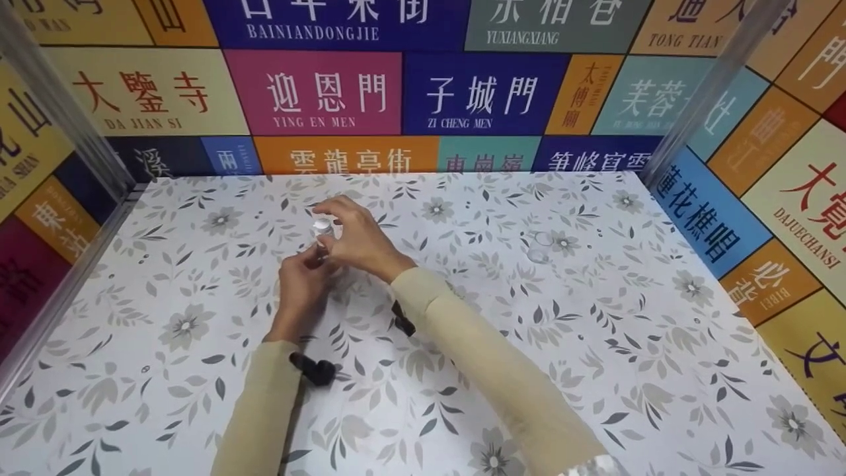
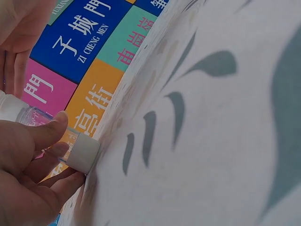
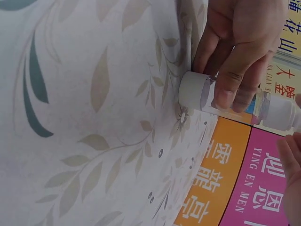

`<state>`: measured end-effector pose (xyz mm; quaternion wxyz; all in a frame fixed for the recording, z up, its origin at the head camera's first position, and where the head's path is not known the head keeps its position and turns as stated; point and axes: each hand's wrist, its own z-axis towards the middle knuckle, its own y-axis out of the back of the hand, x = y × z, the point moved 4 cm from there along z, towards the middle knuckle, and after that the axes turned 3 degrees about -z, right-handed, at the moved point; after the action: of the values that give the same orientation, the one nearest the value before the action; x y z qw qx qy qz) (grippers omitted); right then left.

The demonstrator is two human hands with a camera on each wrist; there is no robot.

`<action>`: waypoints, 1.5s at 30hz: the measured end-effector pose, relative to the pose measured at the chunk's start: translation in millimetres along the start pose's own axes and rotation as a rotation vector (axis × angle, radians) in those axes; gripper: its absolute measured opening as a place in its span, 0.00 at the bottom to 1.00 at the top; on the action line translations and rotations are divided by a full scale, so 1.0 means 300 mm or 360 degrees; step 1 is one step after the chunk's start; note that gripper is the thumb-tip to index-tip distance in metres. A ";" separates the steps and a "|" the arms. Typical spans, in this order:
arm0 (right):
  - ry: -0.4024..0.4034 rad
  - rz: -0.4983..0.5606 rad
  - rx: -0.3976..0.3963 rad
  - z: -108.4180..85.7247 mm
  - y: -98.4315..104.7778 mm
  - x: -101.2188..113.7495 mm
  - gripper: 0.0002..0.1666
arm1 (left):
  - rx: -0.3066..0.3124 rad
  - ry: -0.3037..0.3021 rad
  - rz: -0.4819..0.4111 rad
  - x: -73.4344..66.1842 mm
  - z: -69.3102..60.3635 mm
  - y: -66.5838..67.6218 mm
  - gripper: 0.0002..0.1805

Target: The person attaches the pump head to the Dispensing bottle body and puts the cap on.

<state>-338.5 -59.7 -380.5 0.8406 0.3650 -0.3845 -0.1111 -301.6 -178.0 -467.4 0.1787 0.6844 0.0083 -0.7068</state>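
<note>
A small clear bottle (image 1: 322,227) with a white top stands upright on the patterned table. Its white lower end (image 2: 84,153) meets the surface in the left wrist view. My left hand (image 1: 303,281) grips the clear body low down, thumb on one side and fingers on the other, as the right wrist view also shows for the left hand (image 3: 244,52) and the bottle (image 3: 194,92). Around the white top, my right hand (image 1: 363,241) is spread with thumb and forefinger apart; whether it touches the top is unclear.
A small transparent round object (image 1: 538,254) lies on the right half of the table (image 1: 595,383), which has a leaf and flower print. Coloured panels (image 1: 317,92) with lettering stand behind and beside the table. A black device (image 1: 317,370) is at the left wrist.
</note>
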 end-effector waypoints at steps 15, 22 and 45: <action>-0.0045 0.0045 0.0019 -0.017 -0.018 -0.020 0.23 | -0.0105 -0.0149 0.0087 -0.009 0.004 0.000 0.16; -0.0007 0.0018 -0.0009 -0.015 -0.010 -0.016 0.26 | -0.0089 -0.0101 0.0112 -0.009 0.001 0.003 0.19; -0.0008 0.0053 -0.0026 -0.019 -0.016 -0.021 0.22 | -0.0087 -0.0192 0.0004 -0.016 0.006 -0.005 0.13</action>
<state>-338.0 -57.1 -389.9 0.8443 0.3515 -0.3916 -0.1012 -303.8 -176.0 -463.0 0.1984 0.6353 0.0159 -0.7461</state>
